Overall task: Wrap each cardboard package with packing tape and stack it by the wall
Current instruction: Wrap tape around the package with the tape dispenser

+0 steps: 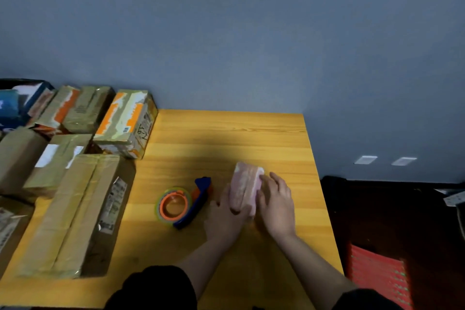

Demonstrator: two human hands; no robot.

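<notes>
Wall (226, 33), blue-grey, is seen behind a yellow wooden table (226, 138); along the table's left side taped cardboard packages are gathered, the long brown carton (73, 214) nearest the viewer and the orange-printed carton (125, 123) standing at the far edge against the wall; the far right stretch of table by the wall is judged the likely place for the next stack. Tape dispenser (186, 202), blue-handled with an orange hub and a clear roll, lies on the table just left of the hands, held by neither. Small pinkish package (245, 185) is shown on the table right of centre, glossy as if already wound with clear tape, though blur leaves this uncertain; it is held between both hands. Left hand (224, 219) is curled round the near left corner, thumb over the top; right hand (276, 204) is laid along the right side with fingers nearly straight, pressing flat rather than gripping. Step in hand is judged to be the smoothing of tape; it is best done with the package pinned by the left hand while the right palm is drawn along each face toward the edges, so that air is pushed out and loose ends are bedded down; corners should be pressed last; the dispenser should be left within reach, clear of the package's path to the wall.
</notes>
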